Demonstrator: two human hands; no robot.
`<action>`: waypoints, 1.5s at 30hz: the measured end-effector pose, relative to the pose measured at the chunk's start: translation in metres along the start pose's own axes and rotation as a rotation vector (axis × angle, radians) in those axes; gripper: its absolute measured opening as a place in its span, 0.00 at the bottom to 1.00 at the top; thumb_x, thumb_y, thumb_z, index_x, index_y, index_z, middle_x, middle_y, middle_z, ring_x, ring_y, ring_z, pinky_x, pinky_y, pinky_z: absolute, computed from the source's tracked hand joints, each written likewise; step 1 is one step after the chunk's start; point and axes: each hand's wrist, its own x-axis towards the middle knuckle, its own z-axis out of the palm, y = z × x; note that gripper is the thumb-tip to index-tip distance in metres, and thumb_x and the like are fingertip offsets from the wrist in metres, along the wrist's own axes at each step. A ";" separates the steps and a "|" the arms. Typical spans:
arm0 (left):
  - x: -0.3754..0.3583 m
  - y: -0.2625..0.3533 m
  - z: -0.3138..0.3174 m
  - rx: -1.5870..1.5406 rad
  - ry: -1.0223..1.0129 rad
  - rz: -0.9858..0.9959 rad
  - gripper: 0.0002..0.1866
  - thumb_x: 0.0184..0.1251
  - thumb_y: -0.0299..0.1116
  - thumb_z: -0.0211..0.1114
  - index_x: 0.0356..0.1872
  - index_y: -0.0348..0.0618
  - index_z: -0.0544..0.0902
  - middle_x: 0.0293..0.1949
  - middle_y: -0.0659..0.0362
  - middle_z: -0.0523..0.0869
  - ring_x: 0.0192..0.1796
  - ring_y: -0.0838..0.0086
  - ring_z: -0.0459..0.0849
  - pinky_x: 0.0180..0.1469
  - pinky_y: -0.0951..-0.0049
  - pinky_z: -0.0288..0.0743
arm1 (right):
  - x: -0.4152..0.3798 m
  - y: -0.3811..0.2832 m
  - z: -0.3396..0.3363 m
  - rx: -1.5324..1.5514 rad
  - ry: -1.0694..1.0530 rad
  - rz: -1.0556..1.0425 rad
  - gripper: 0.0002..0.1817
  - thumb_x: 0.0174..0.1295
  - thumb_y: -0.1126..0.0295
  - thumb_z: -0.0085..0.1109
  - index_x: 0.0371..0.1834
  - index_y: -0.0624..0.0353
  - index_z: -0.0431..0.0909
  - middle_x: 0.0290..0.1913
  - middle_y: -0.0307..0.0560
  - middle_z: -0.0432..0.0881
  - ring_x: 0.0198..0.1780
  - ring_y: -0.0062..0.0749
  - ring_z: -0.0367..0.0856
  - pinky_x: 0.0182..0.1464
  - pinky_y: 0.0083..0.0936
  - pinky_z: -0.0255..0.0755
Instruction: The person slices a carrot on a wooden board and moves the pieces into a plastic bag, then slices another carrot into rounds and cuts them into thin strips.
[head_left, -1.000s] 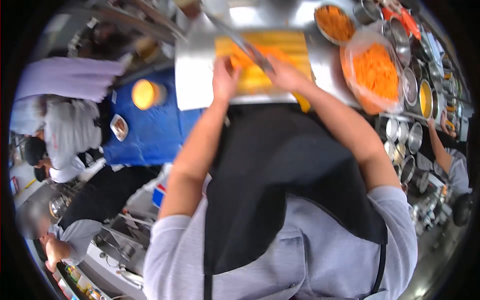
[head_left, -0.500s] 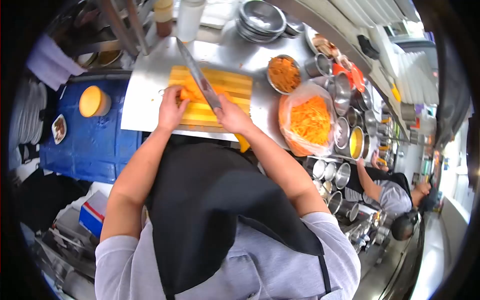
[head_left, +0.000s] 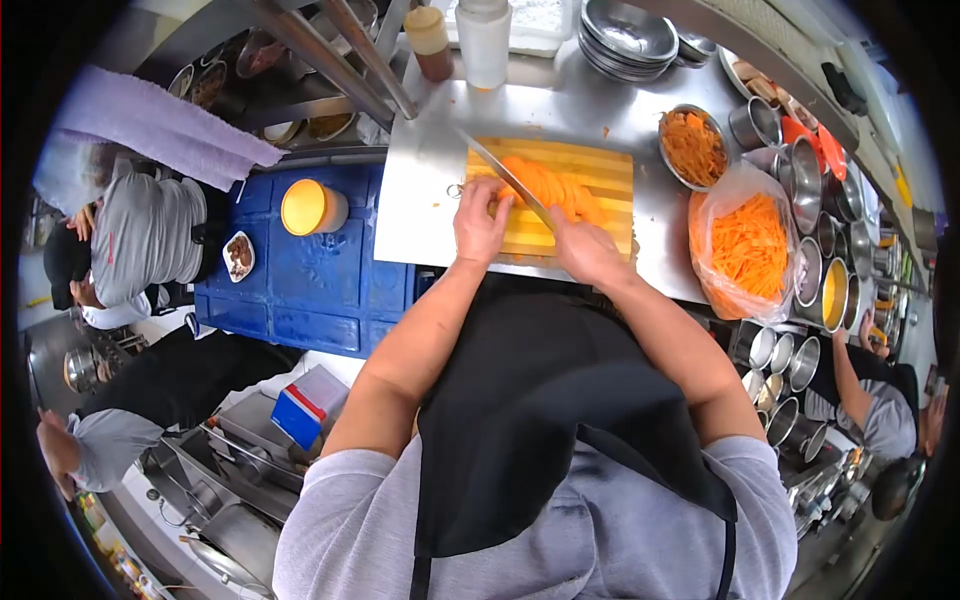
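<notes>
My right hand (head_left: 590,248) grips the handle of a long-bladed kitchen knife (head_left: 492,160). The blade slants up and left over the yellow striped cutting board (head_left: 615,165), its tip past the board's upper left edge. Fingers of my left hand (head_left: 480,225) are bent onto the left end of the carrot, close to the blade; they partly hide that end. Right of the blade, orange carrot slices (head_left: 568,192) lie overlapping in a row. The board rests on a steel counter (head_left: 415,185).
A bag of shredded carrot (head_left: 745,250) and a bowl of orange pieces (head_left: 692,148) stand to the right, with several metal containers beyond. Bottles (head_left: 484,45) and stacked bowls (head_left: 625,40) are behind. A blue surface (head_left: 270,265) holds an orange-lidded tub (head_left: 312,208). Other people work on both sides.
The view has turned left, so the counter appears farther right and people at left have come into view. The knife blade has dropped lower, and more slices show on its right.
</notes>
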 end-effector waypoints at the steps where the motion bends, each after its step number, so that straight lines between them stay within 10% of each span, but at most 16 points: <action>1: 0.000 -0.001 0.000 -0.001 -0.006 -0.005 0.12 0.63 0.26 0.74 0.46 0.42 0.82 0.47 0.54 0.84 0.43 0.62 0.87 0.47 0.65 0.83 | -0.001 -0.001 -0.002 -0.014 0.003 0.000 0.16 0.67 0.75 0.46 0.57 0.64 0.68 0.36 0.68 0.86 0.43 0.66 0.86 0.46 0.59 0.75; 45: 0.002 -0.005 -0.001 0.009 0.044 0.041 0.10 0.61 0.26 0.74 0.44 0.45 0.87 0.47 0.56 0.87 0.48 0.58 0.87 0.49 0.62 0.82 | 0.001 -0.013 -0.006 -0.081 -0.061 -0.006 0.19 0.64 0.76 0.52 0.59 0.64 0.65 0.34 0.67 0.87 0.42 0.64 0.87 0.44 0.57 0.77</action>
